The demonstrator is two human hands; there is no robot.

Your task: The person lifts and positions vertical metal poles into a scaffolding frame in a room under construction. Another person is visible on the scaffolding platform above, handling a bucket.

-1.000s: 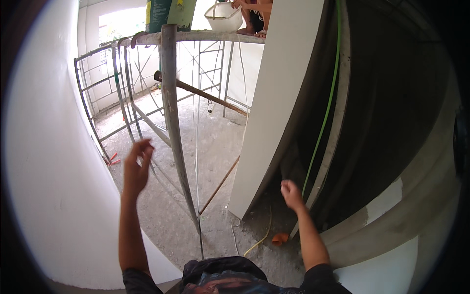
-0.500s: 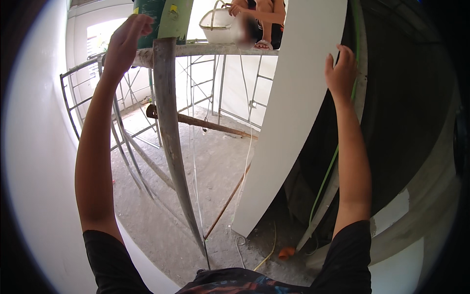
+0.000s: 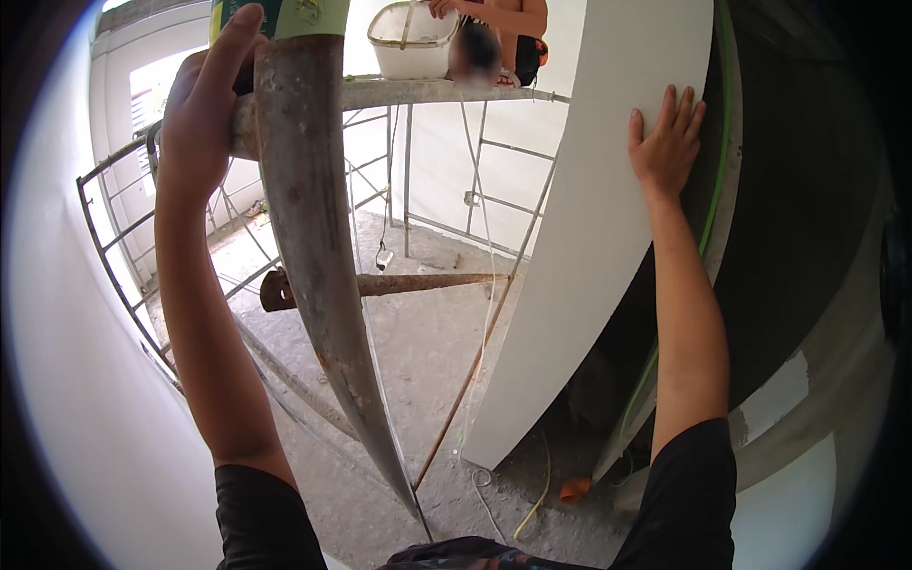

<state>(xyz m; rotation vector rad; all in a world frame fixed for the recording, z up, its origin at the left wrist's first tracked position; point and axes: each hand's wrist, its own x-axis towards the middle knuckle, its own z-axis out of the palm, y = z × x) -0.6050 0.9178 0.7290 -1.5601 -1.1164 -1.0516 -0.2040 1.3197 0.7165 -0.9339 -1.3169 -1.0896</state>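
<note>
A person's bare left hand (image 3: 199, 123) is at the left end of a raised scaffold platform (image 3: 399, 92), beside the top of a thick, round, grey metal pole (image 3: 304, 190); its thumb points up, but its fingers are partly hidden, so whether they are clamped on the rail cannot be told. The bare right hand (image 3: 668, 142) lies flat, fingers spread apart, against a tall, smooth white column (image 3: 608, 171) beyond the platform's right end. The pole stands at the platform's near edge and slants down toward the floor (image 3: 437, 356). If weight came onto the left hand, a weak hold could slip; the flat right palm, with nothing to grasp, could slide off the column. A jolt to the frame might upset the green cylindrical container (image 3: 309, 17) near the platform's left end, the white plastic basket (image 3: 408, 43) farther right, or the co-worker (image 3: 518, 28) crouching beside it. Below, a rusty brown hollow pipe (image 3: 399, 284) crosses behind the pole, blocking the way through. Near the column's foot, a thin white cord (image 3: 483, 478), a yellow hose (image 3: 534, 511) and an orange plastic pipe elbow (image 3: 574, 489) could trip a foot.
</note>
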